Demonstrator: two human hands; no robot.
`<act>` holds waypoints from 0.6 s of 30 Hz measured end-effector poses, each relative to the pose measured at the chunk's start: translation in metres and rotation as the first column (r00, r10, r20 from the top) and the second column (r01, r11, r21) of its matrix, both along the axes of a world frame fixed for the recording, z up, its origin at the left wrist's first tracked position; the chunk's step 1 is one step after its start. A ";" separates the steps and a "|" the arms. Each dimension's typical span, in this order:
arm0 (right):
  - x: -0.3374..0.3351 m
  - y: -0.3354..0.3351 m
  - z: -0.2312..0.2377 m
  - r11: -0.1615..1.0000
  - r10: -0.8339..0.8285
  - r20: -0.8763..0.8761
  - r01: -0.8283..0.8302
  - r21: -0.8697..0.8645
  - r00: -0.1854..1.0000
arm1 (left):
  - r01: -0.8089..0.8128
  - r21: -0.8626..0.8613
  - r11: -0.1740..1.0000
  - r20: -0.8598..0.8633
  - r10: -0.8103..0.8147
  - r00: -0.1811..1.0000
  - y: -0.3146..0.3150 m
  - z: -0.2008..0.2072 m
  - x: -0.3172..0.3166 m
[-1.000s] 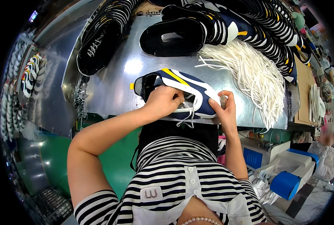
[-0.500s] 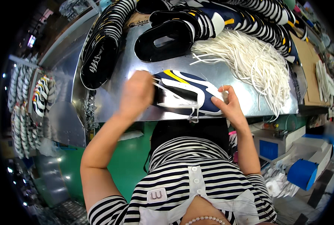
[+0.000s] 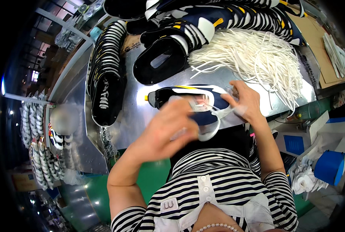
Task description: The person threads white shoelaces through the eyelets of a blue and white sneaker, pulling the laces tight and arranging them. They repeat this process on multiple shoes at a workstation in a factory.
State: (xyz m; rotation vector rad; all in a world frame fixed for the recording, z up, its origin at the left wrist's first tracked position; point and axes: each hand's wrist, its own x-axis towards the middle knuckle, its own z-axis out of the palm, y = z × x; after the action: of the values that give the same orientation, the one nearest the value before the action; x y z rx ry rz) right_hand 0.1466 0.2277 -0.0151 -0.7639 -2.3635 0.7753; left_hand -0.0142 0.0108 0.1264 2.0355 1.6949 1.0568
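Shoe upper (image 3: 199, 91), one: navy and white with a yellow stripe; lying on the near part of the metal table (image 3: 130, 114), between the two hands. Heel to the left, with a yellow tab (image 3: 146, 98); toe to the right; opening uppermost.

Lace (image 3: 219, 124), one, white: running from the toe end of the opening and looping out over the near side toward the left hand; blurred.

Left hand (image 3: 168, 127): above the near left part of the upper, fingers bent; too blurred to tell whether it pinches the lace.

Right hand (image 3: 246, 102): at the toe, thumb against or just beside it, fingers curled; whether anything is pinched cannot be told.

Step in hand, by judgement: drawing the lace through the upper. The next move seems to call for a steadied toe on the right and a sure left-hand hold on the lace, to take up its slack.

Far right: loose heap of white laces (image 3: 253, 62). Far centre: row of nested uppers (image 3: 160, 58), black underside showing. Left: a second stack (image 3: 106, 73), likewise. Near right, off the table: machine with blue covers (image 3: 329, 168).
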 end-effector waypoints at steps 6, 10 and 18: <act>0.013 -0.014 0.008 0.714 -0.012 -0.398 -0.271 -0.646 0.917 | -0.340 0.027 0.940 -0.122 0.341 0.932 0.020 -0.039 -0.015; -0.002 -0.033 0.035 0.598 0.278 -0.498 -0.554 -0.580 0.821 | -0.348 0.055 0.936 -0.085 0.352 0.932 0.044 -0.055 -0.009; -0.027 -0.049 -0.001 0.485 0.114 -0.333 -0.345 -0.804 0.936 | -0.455 -0.069 0.888 0.118 0.460 0.880 0.037 -0.077 -0.009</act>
State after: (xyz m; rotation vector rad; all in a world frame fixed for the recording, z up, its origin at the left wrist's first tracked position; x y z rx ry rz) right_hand 0.1194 0.1787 -0.0159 -0.6317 -1.7581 2.1294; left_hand -0.0229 0.0478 0.0495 1.5285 2.1643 1.2499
